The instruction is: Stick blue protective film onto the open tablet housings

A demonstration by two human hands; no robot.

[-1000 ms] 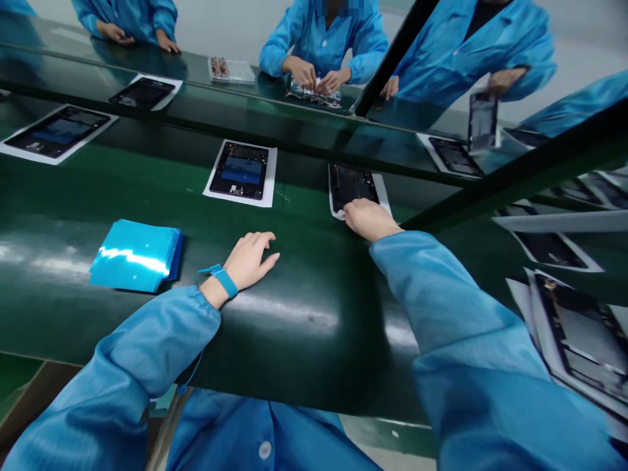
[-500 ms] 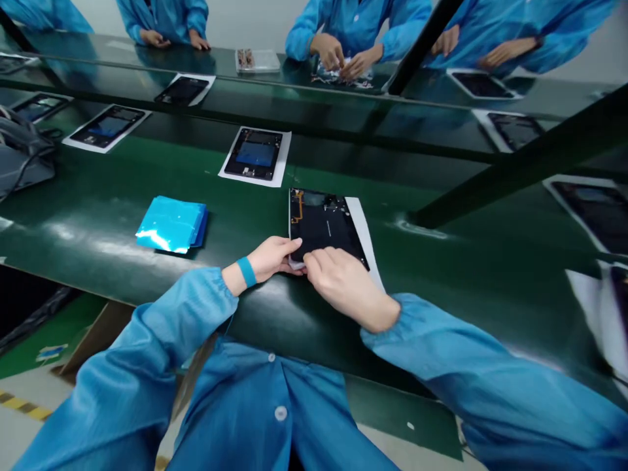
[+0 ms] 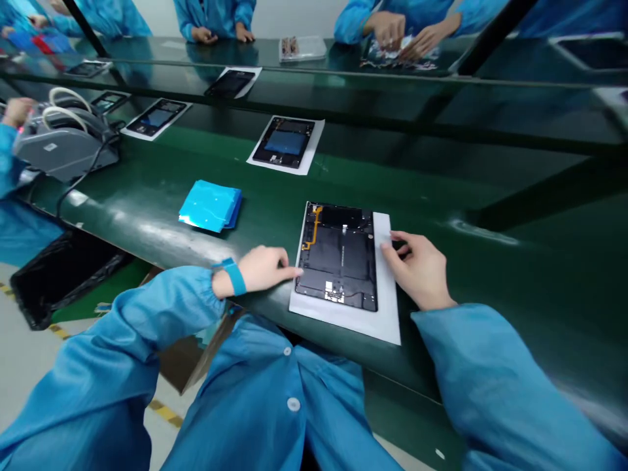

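An opened tablet (image 3: 338, 261), its black inner parts and an orange ribbon cable showing, lies flat on a white sheet of paper (image 3: 387, 320) in front of me. My left hand (image 3: 258, 269), with a blue band at the wrist, rests at the tablet's left edge. Its thumb reaches out to touch that edge, while the other fingers are bent and apart from it. At the paper's right edge is my right hand (image 3: 419, 271), its thumb tip on the sheet and its fingers loosely curved, with a gap between thumb and index finger.
A stack of shiny blue film sheets (image 3: 210, 206) lies left of the tablet. Another opened tablet on paper (image 3: 284, 142) is farther back. A grey machine (image 3: 69, 144) with a cable stands at left, near a person's hand (image 3: 18, 111). Co-workers' hands (image 3: 407, 39) work across the bench.
Both hands have moved apart from the tablet's near left corner, the right one to the paper's right side. The tablet now lies flat on its paper. The view has turned left.
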